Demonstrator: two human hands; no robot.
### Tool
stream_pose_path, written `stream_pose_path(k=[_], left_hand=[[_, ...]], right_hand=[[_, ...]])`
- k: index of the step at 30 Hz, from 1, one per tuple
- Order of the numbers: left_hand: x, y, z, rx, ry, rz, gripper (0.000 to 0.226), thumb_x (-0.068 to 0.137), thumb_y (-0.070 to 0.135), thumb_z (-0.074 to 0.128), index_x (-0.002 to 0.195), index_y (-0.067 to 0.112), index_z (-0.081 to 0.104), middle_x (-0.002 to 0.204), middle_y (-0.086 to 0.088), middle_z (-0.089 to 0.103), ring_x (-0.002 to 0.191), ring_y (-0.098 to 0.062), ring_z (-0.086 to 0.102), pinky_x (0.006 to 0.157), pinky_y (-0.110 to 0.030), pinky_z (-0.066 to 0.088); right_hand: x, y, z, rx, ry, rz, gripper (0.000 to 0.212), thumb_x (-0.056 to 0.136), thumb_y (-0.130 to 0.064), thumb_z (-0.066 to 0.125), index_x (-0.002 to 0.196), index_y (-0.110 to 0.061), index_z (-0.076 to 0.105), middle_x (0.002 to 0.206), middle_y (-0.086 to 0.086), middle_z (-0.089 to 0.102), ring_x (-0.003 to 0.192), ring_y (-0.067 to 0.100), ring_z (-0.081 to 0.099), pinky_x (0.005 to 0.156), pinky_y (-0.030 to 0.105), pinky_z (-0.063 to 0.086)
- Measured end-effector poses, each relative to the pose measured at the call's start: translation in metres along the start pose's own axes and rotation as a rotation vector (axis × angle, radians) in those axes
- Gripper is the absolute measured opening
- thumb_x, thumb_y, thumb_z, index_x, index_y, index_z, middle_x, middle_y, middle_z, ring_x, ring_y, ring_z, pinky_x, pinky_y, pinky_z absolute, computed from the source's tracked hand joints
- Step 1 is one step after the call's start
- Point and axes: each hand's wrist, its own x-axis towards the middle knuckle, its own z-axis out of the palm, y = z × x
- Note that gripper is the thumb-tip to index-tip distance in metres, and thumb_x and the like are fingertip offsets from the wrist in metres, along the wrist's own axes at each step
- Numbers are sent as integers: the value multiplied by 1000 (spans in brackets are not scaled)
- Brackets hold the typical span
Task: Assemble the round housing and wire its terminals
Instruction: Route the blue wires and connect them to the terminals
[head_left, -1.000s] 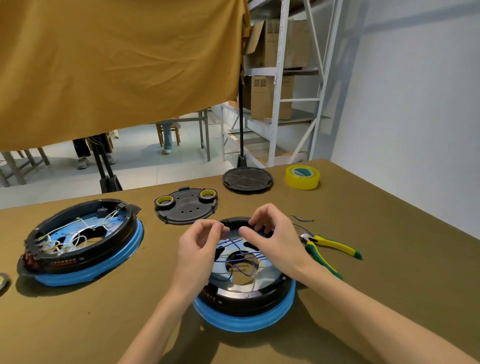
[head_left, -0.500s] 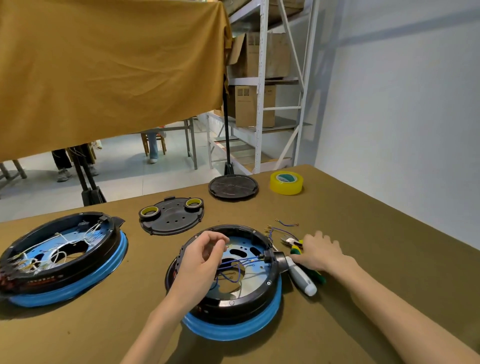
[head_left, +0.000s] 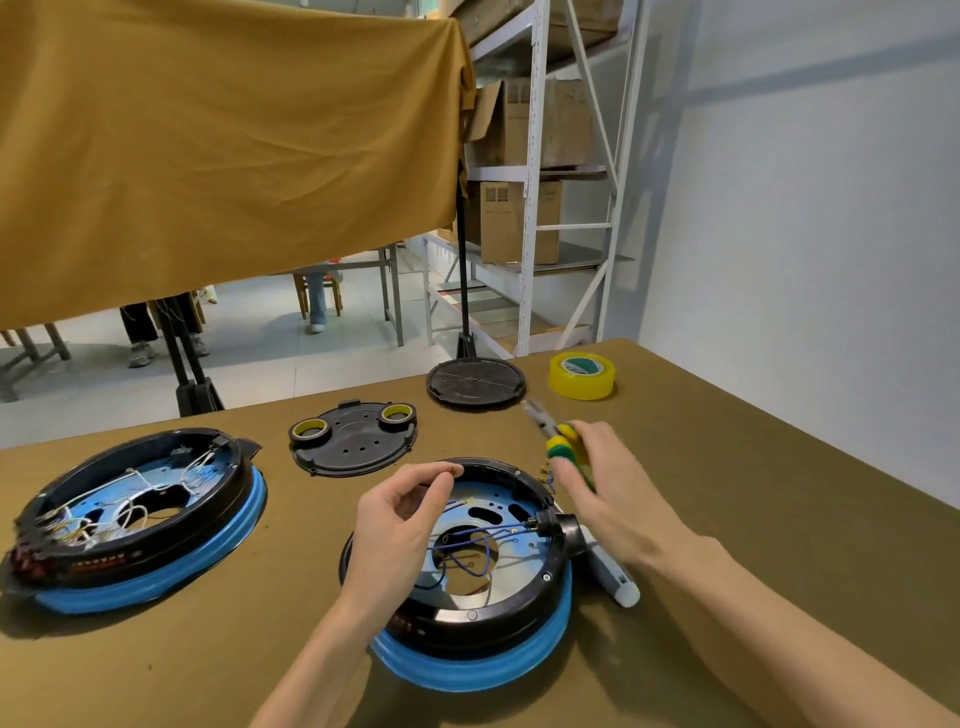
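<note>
Left hand (head_left: 400, 512) pinches a wire end (head_left: 456, 470); right hand (head_left: 602, 478), fingers wrapped round the pliers (head_left: 553, 441), should bring their tip squarely to that pinch

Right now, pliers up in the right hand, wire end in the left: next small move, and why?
Probably bring the pliers down to the wire end. The right hand holds them raised above the housing rim, tips pointing away, blurred. The left hand pinches the bare end over the housing, apart from the tool. The blue wires inside lie loose.
</note>
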Motion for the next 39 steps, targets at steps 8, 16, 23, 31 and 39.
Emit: stream_pose_path(k=[8,16,23,31,39], left_hand=[[-3,6,-5,-122,8,23,21,97,17,65,101,31,81,101,-1,79,98,-15,74,81,-18,56],[-3,0,-11,-175,16,22,13,84,30,78,96,26,82,95,-5,79,92,-19,75,78,-21,57],[-1,-1,-12,-181,-23,-9,14,84,30,75,96,27,81,94,-7,79,88,-18,73,78,-23,58],[-1,0,-12,-178,-26,-23,14,81,33,77,93,27,82,93,-7,79,89,-24,73,81,-30,61],[-1,-2,-14,-173,-53,-9,15,83,34,77,96,27,82,96,-8,78,91,-24,73,83,-31,60]], right_hand=[[-23,-36,25,-159,-62,-314,59,101,-52,46,143,-11,48,126,-2,54,108,12,49,95,27,42],[-24,-37,19,-134,-49,-353,58,100,-52,49,141,-10,52,125,-1,57,109,13,52,95,29,45],[-21,-34,13,-151,-59,-400,56,101,-51,49,139,-10,54,124,-1,59,109,16,55,93,34,48],[-22,-31,12,-148,-54,-417,58,102,-54,44,138,-9,54,122,0,60,106,15,55,92,34,49],[-20,-31,10,-174,-46,-443,63,102,-55,41,139,-5,55,122,3,62,108,18,57,93,34,52]])
